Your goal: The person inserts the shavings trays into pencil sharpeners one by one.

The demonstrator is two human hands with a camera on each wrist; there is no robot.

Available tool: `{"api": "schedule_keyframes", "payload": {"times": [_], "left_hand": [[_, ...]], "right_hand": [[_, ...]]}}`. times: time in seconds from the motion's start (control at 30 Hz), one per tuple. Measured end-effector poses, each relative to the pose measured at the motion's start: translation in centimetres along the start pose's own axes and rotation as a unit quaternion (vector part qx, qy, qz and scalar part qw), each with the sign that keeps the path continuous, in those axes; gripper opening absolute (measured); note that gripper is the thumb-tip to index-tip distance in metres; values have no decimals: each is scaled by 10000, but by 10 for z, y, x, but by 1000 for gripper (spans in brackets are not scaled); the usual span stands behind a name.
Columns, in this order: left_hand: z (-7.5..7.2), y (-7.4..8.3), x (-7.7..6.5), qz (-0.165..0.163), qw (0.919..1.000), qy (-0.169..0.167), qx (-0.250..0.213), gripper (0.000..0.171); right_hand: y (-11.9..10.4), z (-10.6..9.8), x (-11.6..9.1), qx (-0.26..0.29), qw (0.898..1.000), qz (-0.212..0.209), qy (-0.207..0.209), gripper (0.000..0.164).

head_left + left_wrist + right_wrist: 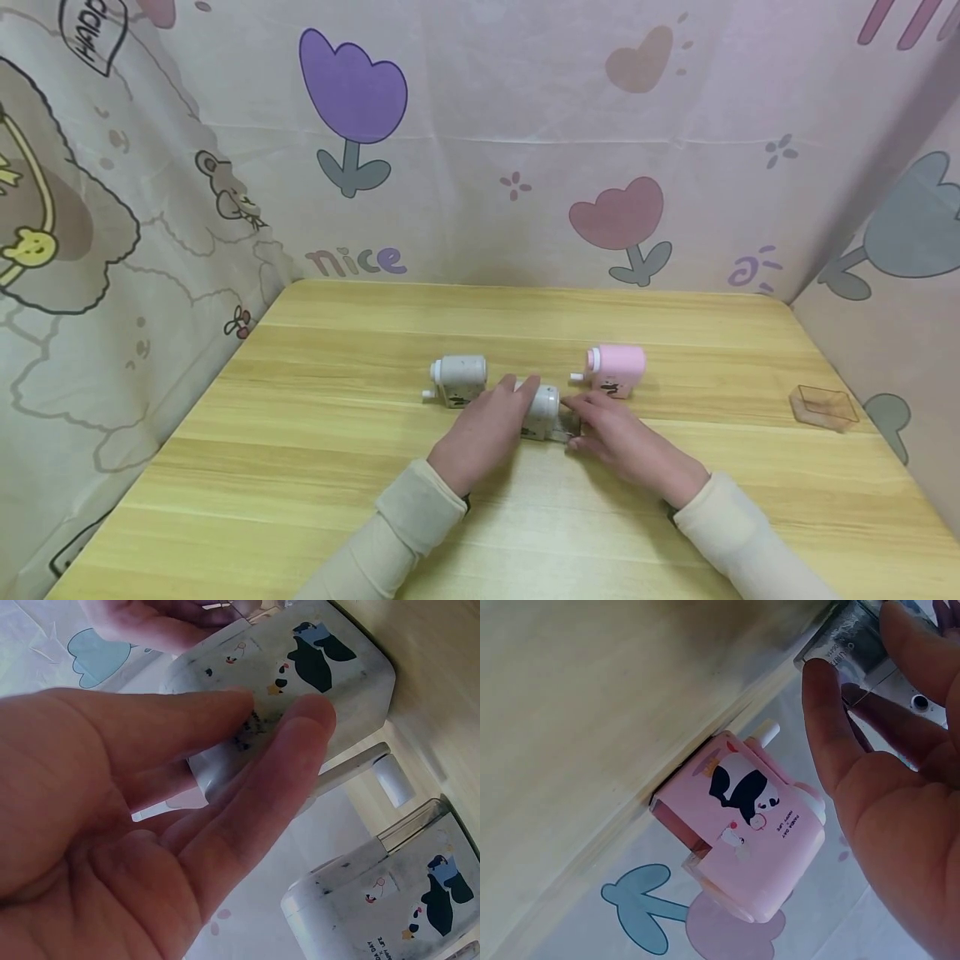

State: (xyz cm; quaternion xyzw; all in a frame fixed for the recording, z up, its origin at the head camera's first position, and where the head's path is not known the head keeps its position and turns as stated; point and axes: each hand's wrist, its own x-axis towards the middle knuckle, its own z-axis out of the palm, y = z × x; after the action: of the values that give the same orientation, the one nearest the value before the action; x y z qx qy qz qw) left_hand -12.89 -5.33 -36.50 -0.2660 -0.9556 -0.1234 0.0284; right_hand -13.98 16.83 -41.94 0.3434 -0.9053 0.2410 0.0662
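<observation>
Near the middle of the table, my left hand holds a whitish crank pencil sharpener with a panda print, its thumb and fingers on the body in the left wrist view. At its right side, my right hand pinches a clear plastic shavings drawer between thumb and fingers. The drawer sits at the sharpener's open end; how far it is inside, I cannot tell. A second greyish sharpener stands just left, its crank pointing left. Behind my right hand stands a pink panda sharpener.
A clear open-topped plastic box lies by the table's right edge, apart from the sharpeners. The wooden table meets printed cloth at the back and sides.
</observation>
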Motion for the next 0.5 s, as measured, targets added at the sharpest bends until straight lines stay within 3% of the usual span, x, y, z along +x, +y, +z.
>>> {"api": "schedule_keyframes", "payload": {"times": [0.5], "left_hand": [[0,0,0,12,10000,1,97,49]], "right_hand": [[-1,2,6,96,9999,-26,-24,56]]}}
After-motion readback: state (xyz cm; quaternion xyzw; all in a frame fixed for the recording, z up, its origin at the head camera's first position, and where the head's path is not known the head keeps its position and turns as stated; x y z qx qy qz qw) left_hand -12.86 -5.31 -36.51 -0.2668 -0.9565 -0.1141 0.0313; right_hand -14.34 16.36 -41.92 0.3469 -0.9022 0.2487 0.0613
